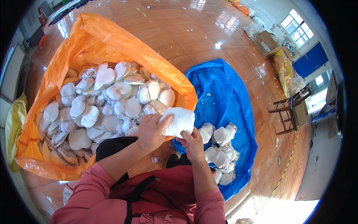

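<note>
Head view, left hand [151, 130] gripping a plump white fabric bundle [179, 121], right hand [192, 145] pinching its lower edge, held between an orange sack [138, 50] of pale pads [104, 78] and a blue sack [217, 93] of similar bundles [223, 135].

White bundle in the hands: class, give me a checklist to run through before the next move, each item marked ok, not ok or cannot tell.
1. White bundle held: ok; left hand grips its left side, right hand its lower right.
2. Orange sack open: ok; pale padded pieces show inside.
3. Blue sack open: ok; white-covered pieces lie inside.
4. Bundle's underside neat: cannot tell; hidden.
5. Floor free of scraps: not ok; white bits lie about.
</note>
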Action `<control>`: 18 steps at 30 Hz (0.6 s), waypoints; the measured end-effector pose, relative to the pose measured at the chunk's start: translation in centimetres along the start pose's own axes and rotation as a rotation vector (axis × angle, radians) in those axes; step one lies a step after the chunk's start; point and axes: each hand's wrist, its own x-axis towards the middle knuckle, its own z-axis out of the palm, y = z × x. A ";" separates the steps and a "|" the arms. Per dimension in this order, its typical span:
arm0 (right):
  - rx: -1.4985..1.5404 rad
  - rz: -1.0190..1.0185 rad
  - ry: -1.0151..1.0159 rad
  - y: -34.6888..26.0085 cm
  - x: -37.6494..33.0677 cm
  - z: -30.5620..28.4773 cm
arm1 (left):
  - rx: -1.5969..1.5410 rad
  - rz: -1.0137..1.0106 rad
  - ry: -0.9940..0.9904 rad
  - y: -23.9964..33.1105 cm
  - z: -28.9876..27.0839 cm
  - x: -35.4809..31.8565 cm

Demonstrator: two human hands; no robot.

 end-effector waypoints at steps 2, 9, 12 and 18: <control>0.066 0.044 -0.024 -0.1 0.1 -0.2 | -0.032 -0.010 0.001 0.0 0.2 -0.1; 0.301 0.016 -0.063 0.6 -0.2 -0.5 | -0.360 -0.374 -0.274 0.6 1.1 -0.3; 0.355 -0.064 -0.050 0.9 -0.5 0.3 | -0.501 -0.547 -0.462 0.9 1.4 -0.4; 0.199 -0.193 -0.163 1.4 -0.4 -1.8 | -0.468 -0.368 -0.419 1.4 1.4 -0.8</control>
